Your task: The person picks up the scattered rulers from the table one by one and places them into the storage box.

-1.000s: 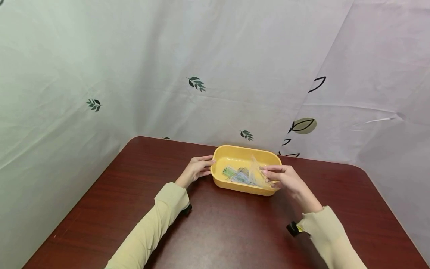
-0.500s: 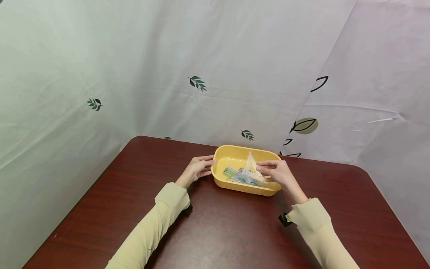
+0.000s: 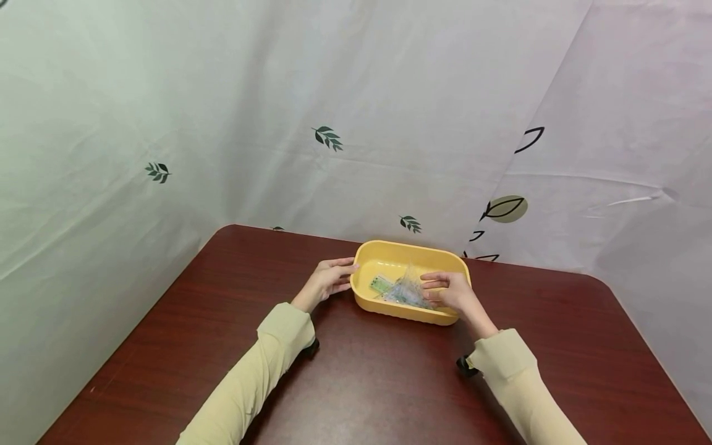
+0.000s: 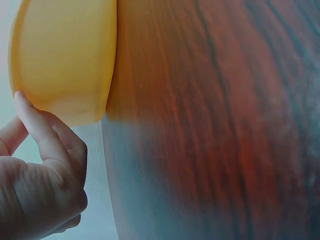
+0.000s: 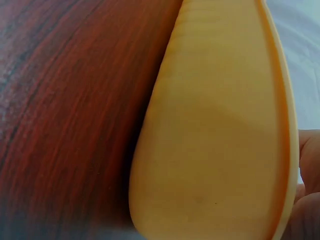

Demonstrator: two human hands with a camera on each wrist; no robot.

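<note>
A yellow plastic basin point(image 3: 411, 318) sits near the table's back edge. At its left end my left hand point(image 3: 325, 281) holds the rim, the thumb on the edge and fingers against the outside. The left wrist view shows this left hand point(image 4: 50, 155) at the basin's corner. Over the basin's right half is my right hand point(image 3: 452, 290), its fingers loosely extended beside a clear triangular set square point(image 3: 410, 281) that stands tilted among other clear plastic pieces. A flat green-printed piece point(image 3: 381, 284) lies left of them. The basin wall hides most of the right hand point(image 5: 309, 170) in the right wrist view.
The dark red wood-grain table point(image 3: 367, 383) spreads in front of the basin. Right behind it hangs a pale cloth backdrop point(image 3: 356, 185) with leaf prints. Both sleeves have black wrist devices under the cuffs.
My right hand has moved left, carrying the set square toward the other pieces, and its fingers have since loosened from it. The left hand has stayed at the rim.
</note>
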